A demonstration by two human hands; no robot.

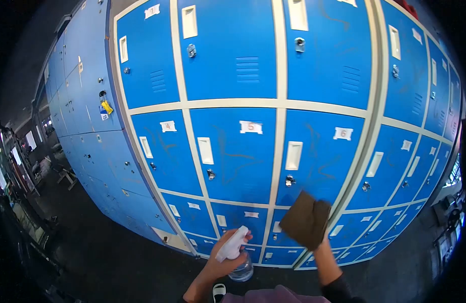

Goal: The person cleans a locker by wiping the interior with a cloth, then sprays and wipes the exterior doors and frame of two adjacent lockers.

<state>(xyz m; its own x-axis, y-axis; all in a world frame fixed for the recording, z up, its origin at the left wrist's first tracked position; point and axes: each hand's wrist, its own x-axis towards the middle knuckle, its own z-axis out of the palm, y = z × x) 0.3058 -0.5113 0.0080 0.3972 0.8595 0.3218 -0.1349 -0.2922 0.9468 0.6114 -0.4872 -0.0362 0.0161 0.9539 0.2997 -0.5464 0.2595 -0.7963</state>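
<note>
A spray bottle with a white trigger head (233,245) and a clear body is in my left hand (224,262), whose fingers wrap round its neck. My right hand (324,248) grips a brown cloth (304,220), which hangs before the lower part of the blue locker door numbered 6 (321,151) and hides most of the fingers. Beside it is the door numbered 5 (238,166), with brownish smears on its surface. Similar smears show on the door numbered 4 (167,151). Whether the cloth touches the door, I cannot tell.
More blue lockers curve away at the right (404,101) and left (81,111). A key with a yellow tag (107,106) hangs from a left locker. Near the floor at the left, one compartment (170,239) stands open. Gym equipment (26,171) is at the far left.
</note>
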